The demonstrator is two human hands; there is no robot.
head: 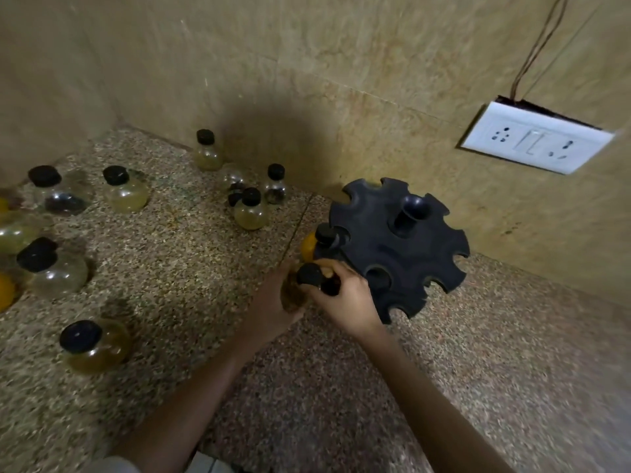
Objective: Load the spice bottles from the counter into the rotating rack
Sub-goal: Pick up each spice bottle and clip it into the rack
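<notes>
Both my hands hold one spice bottle [300,288] right at rack [396,247] edge. Left hand [273,302] cups round belly, right hand [345,295] pinches near black cap. Looks small, light, smooth, slippery. Best grip: neck under cap.

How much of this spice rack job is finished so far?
Barely started. One orange-filled bottle already hangs in a notch of the black rack. Both the left hand and right hand hold a brown-filled bottle at the rack's edge. About ten bottles, like the one nearest the camera, wait on the counter.
</notes>
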